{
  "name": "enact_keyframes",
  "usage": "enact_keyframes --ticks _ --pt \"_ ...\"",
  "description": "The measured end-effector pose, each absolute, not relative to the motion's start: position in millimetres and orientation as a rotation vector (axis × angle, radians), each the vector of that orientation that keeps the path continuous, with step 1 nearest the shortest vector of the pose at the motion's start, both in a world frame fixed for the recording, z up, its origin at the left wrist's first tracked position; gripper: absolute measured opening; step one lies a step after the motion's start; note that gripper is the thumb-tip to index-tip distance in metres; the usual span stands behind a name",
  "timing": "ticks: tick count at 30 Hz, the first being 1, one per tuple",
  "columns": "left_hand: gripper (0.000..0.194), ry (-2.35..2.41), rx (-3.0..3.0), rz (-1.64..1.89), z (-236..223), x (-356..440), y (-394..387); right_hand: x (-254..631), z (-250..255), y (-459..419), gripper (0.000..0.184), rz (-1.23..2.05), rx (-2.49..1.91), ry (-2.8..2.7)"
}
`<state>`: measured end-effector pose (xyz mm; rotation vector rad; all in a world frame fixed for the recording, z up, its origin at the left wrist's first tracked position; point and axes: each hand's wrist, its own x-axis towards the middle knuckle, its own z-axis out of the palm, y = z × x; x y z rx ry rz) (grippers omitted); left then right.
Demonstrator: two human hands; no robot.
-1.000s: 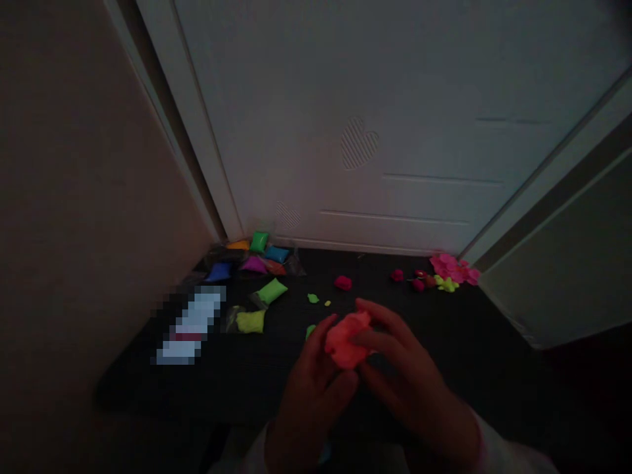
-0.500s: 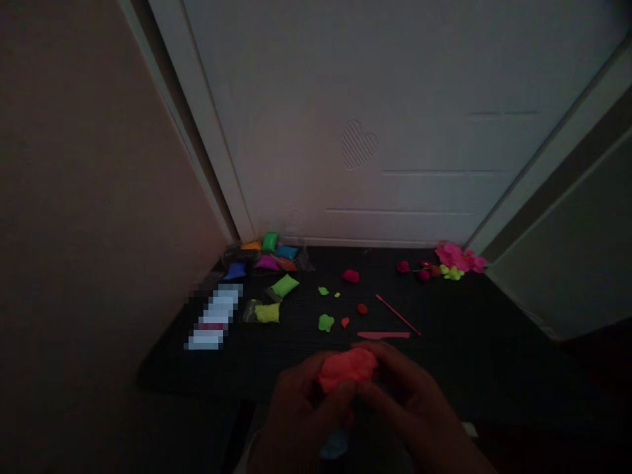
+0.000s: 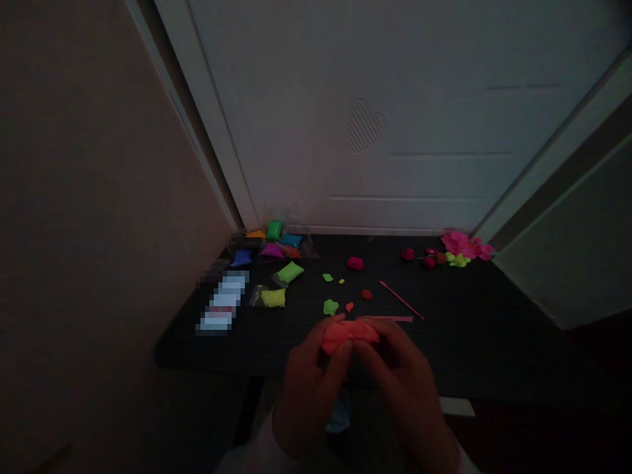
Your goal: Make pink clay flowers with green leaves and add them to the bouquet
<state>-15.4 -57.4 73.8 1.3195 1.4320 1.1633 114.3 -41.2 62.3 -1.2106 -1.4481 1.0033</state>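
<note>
Both my hands hold a lump of bright coral-red clay (image 3: 345, 334) above the near edge of a dark table (image 3: 494, 342). My left hand (image 3: 309, 388) pinches the lump from the left with its thumb against it. My right hand (image 3: 402, 378) closes on it from the right. The room is very dim. Just beyond the lump lie a flat pink tool (image 3: 390, 318), a thin pink stick (image 3: 401, 300), a green clay piece (image 3: 330, 307) and two small red bits (image 3: 366, 294).
Several small bags of coloured clay (image 3: 274, 247) are piled at the table's far left corner, with two yellow-green bags (image 3: 281, 284) nearer. A pink clay flower and small pieces (image 3: 457, 248) lie at the far right. A white door (image 3: 395, 118) stands behind the table, a wall (image 3: 89, 230) to the left.
My hands drew the clay lump nearer to me, uncovering the pink tools and small pieces, then lifted it slightly. The view has shifted a little so the table sits higher.
</note>
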Motion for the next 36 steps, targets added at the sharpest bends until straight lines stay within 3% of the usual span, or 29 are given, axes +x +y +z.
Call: enact_keyframes --ticks 7,12,18,22,28,36 --pt "0.036 1.102 1.216 1.279 74 -29 -60 125 64 -45 0.030 1.174 -1.107 -1.531" --pt "0.049 0.929 0.721 1.308 75 -14 -60 113 56 -54 0.022 1.309 -1.045 -1.474" --pt "0.055 0.601 0.440 1.210 83 -18 -52 110 55 -50 0.017 0.998 -1.114 -1.588" --pt "0.048 0.584 0.422 1.173 82 -22 -50 107 54 -50 0.017 0.930 -1.122 -1.714" --pt "0.041 0.751 0.160 1.331 84 -10 -47 97 44 -48 0.040 0.608 -1.263 -1.611" --pt "0.048 0.671 -0.021 1.404 74 -3 -35 97 38 -58 0.022 0.614 -1.127 -1.579"
